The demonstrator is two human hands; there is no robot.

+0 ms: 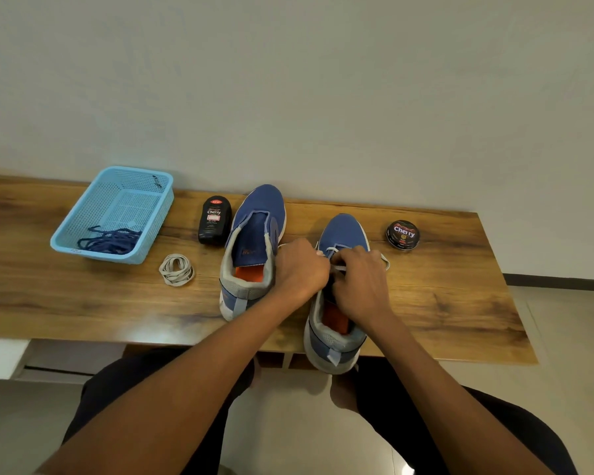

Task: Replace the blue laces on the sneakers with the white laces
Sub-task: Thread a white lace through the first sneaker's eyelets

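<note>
Wooden plank surface (66, 296) against a pale wall, seen from above and behind the hands.

Two blue mesh sneakers with grey heels and orange insoles. Left sneaker (254, 234): unlaced, tongue open, long axis running near to far with a slight rightward lean, toe toward the wall, heel toward the person. Right sneaker (343, 234): same near-to-far axis, toe to the wall, heel overhanging the near edge of the surface. The two stand side by side, close together.

White flat lace (336, 249) is threaded across the far eyelets of the right sneaker; one end trails off the right side.

Left hand (300, 265): fingers curled at the left side of the right sneaker's throat, apparently pinching the lace; the grip itself is hidden. Right hand (360, 279): fingers curled down over the eyelets, pinching the lace. Hands close together, just apart.

Coiled second white lace (176, 270) lies on the surface, left of the left sneaker. Light blue perforated plastic basket (83, 214) at far left holds the tangled dark blue laces (108, 240). Black liquid polish bottle (214, 219) lies between basket and left sneaker. Round black polish tin (403, 235) sits right of the right sneaker.
</note>
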